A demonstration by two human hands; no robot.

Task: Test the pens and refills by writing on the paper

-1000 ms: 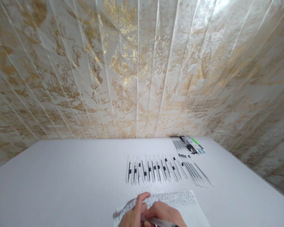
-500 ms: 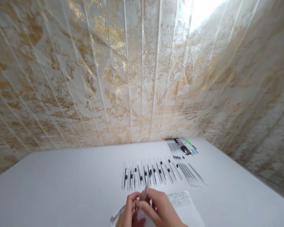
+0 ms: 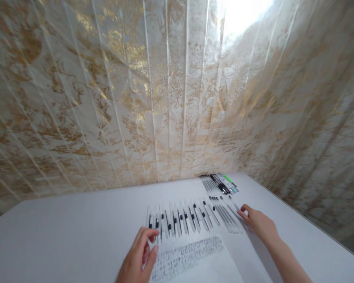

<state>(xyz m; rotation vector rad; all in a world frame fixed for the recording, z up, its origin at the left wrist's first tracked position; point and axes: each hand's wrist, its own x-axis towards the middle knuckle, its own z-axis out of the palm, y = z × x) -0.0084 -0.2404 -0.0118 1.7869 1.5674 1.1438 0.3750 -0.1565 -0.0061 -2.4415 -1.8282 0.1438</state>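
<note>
My left hand [image 3: 141, 253] hovers at the lower left over the written paper [image 3: 191, 257]. Its thumb and index finger are apart, with nothing visible between them. Just beyond those fingertips stands the left end of a row of clear pen barrels, dark refills and black caps [image 3: 181, 217]. To the right, my right hand [image 3: 258, 224] has its thumb and fingertips closed around the upper end of a slim grey pen [image 3: 236, 206] lying on the table. The hand covers most of that pen. Several grey pens [image 3: 225, 216] lie side by side just left of it.
The white table [image 3: 67, 236] reaches back to a wall covered in gold-patterned sheeting [image 3: 120, 118]. At the far right stands a group of pens [image 3: 224, 184], black, light blue and green among them. A few small black caps [image 3: 214, 198] sit above the grey pens.
My hands were together over the paper with a grey, black-ended pen between them. They have parted, the right moving to the far right pens, the left lower left. More writing shows, and the view shifted slightly.
</note>
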